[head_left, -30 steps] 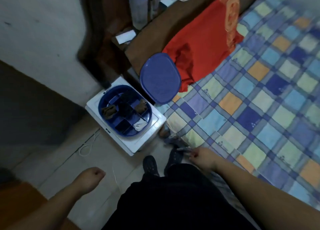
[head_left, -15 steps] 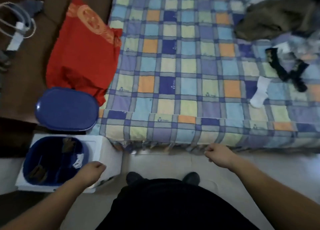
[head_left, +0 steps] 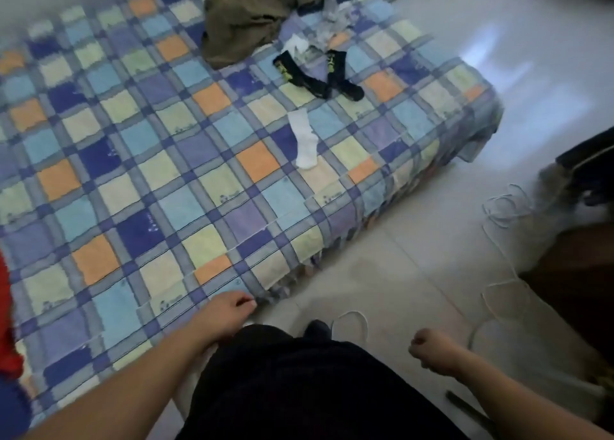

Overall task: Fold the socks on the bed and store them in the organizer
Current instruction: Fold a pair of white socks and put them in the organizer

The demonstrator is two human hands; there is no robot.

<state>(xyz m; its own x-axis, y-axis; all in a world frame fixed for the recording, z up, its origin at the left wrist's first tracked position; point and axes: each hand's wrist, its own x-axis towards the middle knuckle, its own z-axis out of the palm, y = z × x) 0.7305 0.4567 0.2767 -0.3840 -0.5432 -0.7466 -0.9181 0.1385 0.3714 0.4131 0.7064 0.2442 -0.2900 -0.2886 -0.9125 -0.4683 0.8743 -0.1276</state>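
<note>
A white sock lies flat on the checked bedspread towards the bed's foot. Just beyond it two black socks with yellow markings lie crossed. More pale and grey pieces sit behind them, too blurred to name. My left hand hovers at the bed's near edge, fingers curled, holding nothing. Over the floor, my right hand is a fist with nothing in it. Both hands are well short of the socks. The organizer is out of view.
An olive garment is heaped at the far side of the bed. A red pillow shows at the left edge. Loose white cord trails over the pale tiled floor. Dark furniture stands at the right.
My view has swung right, away from the organizer and its lid, onto the foot of the bed. The socks now sit nearer the middle. Both hands stay curled and hold nothing.
</note>
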